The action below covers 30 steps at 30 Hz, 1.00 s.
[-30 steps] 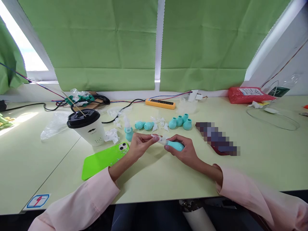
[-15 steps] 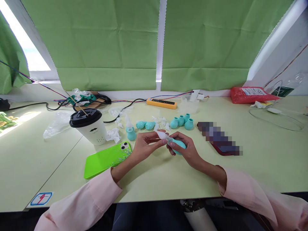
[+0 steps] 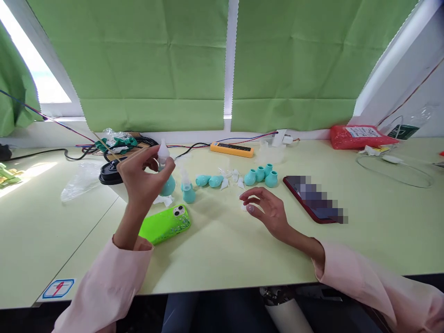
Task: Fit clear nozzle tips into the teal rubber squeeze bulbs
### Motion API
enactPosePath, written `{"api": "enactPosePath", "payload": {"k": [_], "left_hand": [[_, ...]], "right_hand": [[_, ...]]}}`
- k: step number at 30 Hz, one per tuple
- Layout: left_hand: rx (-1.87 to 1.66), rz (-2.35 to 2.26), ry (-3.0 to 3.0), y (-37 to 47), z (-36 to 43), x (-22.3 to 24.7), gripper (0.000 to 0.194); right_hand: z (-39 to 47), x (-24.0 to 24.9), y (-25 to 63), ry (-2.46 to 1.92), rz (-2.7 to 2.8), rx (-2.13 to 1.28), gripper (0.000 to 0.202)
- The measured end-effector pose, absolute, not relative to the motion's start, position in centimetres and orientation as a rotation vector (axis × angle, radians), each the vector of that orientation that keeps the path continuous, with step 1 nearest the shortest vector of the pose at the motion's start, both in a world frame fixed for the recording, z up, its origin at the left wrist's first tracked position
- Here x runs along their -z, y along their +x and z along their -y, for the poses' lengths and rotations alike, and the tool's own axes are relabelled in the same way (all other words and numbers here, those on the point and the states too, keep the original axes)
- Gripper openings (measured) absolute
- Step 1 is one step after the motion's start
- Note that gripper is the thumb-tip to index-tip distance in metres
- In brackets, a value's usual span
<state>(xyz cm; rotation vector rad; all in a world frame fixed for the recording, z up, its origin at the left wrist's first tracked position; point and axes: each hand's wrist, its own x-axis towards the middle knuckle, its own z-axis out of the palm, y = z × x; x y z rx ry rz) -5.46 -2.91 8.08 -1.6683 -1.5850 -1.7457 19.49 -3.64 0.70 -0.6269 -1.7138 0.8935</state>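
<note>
1. Saw green curtains (image 3: pixel 156 69) hung across the window (image 3: pixel 52 78); saw a pale green desk (image 3: pixel 347 249) spread out below.
2. Held the left hand (image 3: pixel 142 173) raised in front of a white paper cup (image 3: pixel 119 190), partly covering cup and black lid (image 3: pixel 110 173); gripped between thumb and fingers an upright teal squeeze bulb (image 3: pixel 168 186), pointed white tip (image 3: pixel 163 150) uppermost; could not tell of any contact between bulb and desk.
3. Held the right hand (image 3: pixel 267 210) low over the desk, fingers loosely bent and parted from the thumb.
4. Saw a red plastic parcel (image 3: pixel 359 136) at the far right; had a dark red phone (image 3: pixel 312 199) lying right of the right hand, and a lime-green phone (image 3: pixel 166 224) partly behind the left wrist.
5. Noted an orange power strip (image 3: pixel 231 149) at the back, near the curtains.
6. Counted four loose teal bulbs (image 3: pixel 250 177) bunched mouths-up; found two lying bulbs (image 3: pixel 216 181) to their left; found further left a standing bulb (image 3: pixel 188 194) with a translucent tip (image 3: pixel 185 176).
7. Noted loose white tips (image 3: pixel 225 183) scattered between the groups; spotted a small translucent piece (image 3: pixel 243 207) right by the right fingertips; could not tell whether touching them.
</note>
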Motion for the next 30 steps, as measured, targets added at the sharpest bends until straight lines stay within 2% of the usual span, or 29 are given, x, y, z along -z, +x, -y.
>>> {"api": "enactPosePath", "payload": {"k": [4,9,19,25,30], "left_hand": [[1.143,1.912,-1.758,-6.8,2.6,-8.6,0.021],[0.751,2.175,-1.890,-7.6,2.1,-8.7,0.019],[0.532,2.215,-2.075,-8.6,1.1,-7.6,0.027],[0.606,2.142,-2.166,-8.4,0.8,-7.3,0.014],[0.442,2.209,-2.207,-8.3,0.5,-6.5,0.019]], "right_hand": [[2.8,-1.1,20.2,-0.661,1.709,-0.718,0.010],[1.1,-1.1,21.4,-0.743,1.683,-0.527,0.006],[-1.2,-0.3,22.4,-0.900,1.778,-0.075,0.005],[-1.3,1.6,22.2,-0.911,2.036,-0.102,0.012],[-1.2,2.7,22.2,-0.957,2.134,-0.184,0.018]]}}
